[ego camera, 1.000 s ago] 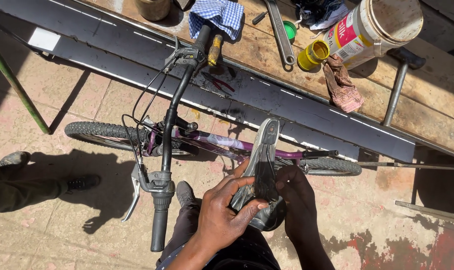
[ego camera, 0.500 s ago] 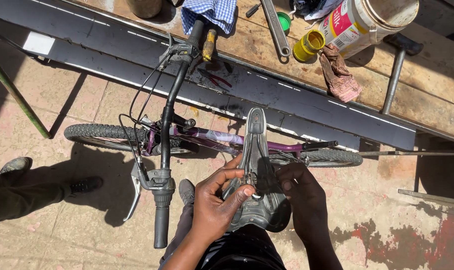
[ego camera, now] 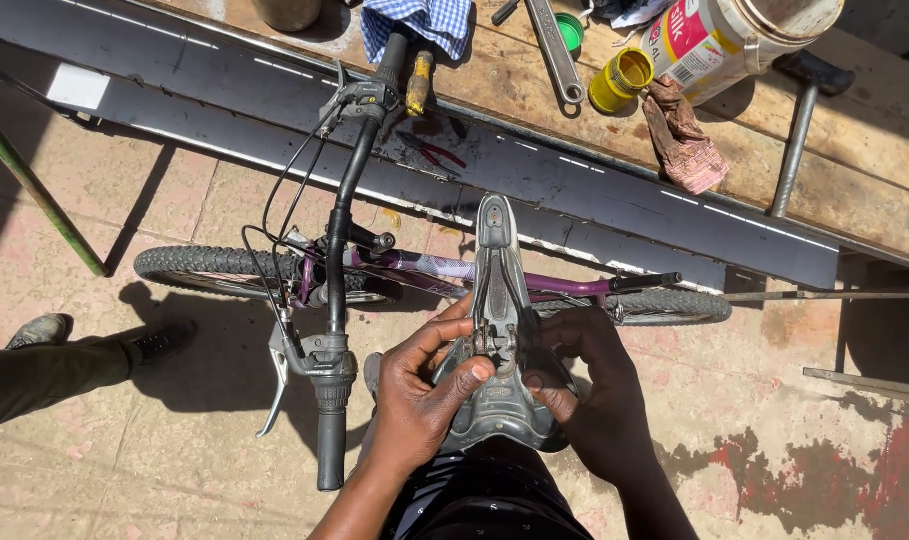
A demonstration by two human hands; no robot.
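Grey plastic and metal rails show on the underside of one bicycle saddle (ego camera: 498, 330), held upside down between both hands above the purple bicycle (ego camera: 424, 270) lying on the paved floor. Its long axis runs away from the person, narrow nose pointing toward the wooden worktop (ego camera: 874, 130), broad end close to the body. The left hand (ego camera: 419, 395) has its fingers closed around the saddle's left edge, thumb pressed at the clamp in the middle; the right hand (ego camera: 594, 395) grips the right edge, fingers curled on the rails. On the worktop lie one large round tin (ego camera: 734, 40) on its side with a white, pink and yellow label, one small yellow pot (ego camera: 622, 78), one green lid (ego camera: 570, 30), one spanner (ego camera: 554, 50), one hammer (ego camera: 804, 120) and two cloths, checked blue (ego camera: 419, 20) and dirty pink (ego camera: 686, 135).
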